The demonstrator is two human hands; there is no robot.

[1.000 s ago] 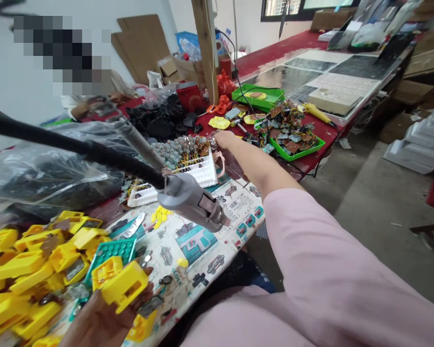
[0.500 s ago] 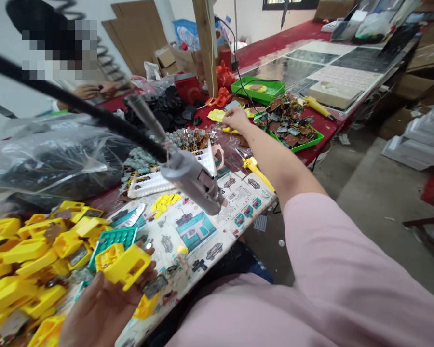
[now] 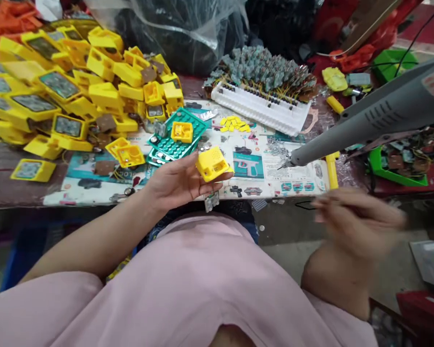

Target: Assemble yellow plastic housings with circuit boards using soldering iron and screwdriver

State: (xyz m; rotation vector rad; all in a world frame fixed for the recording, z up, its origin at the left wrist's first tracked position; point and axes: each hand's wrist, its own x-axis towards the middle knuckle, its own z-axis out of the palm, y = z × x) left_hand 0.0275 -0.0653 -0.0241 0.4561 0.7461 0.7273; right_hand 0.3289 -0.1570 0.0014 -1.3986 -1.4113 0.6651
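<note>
My left hand (image 3: 183,182) holds a yellow plastic housing (image 3: 212,163) over the front edge of the printed sheet, with a small circuit board (image 3: 211,201) hanging below it. Out to the right, past the table edge, my right hand (image 3: 358,219) is blurred, its fingertips pressed together; whatever they pinch is too small to name. Behind the left hand, a teal perforated tray (image 3: 184,127) carries another yellow piece (image 3: 182,132). Small yellow pieces (image 3: 234,124) lie in a patch farther back. A grey electric screwdriver (image 3: 329,140) hangs between the hands, its tip low over the sheet.
Yellow housings (image 3: 104,91) are heaped at the left. A white rack (image 3: 260,108) with circuit boards (image 3: 265,70) stands at the back. At the right are a green tray (image 3: 398,168) of wired boards and a yellow-handled tool (image 3: 332,171). Clear plastic bags (image 3: 188,29) lie behind.
The view has swung down and left. My right hand has come back from the far side of the table to the near right. The housing is still in my left hand.
</note>
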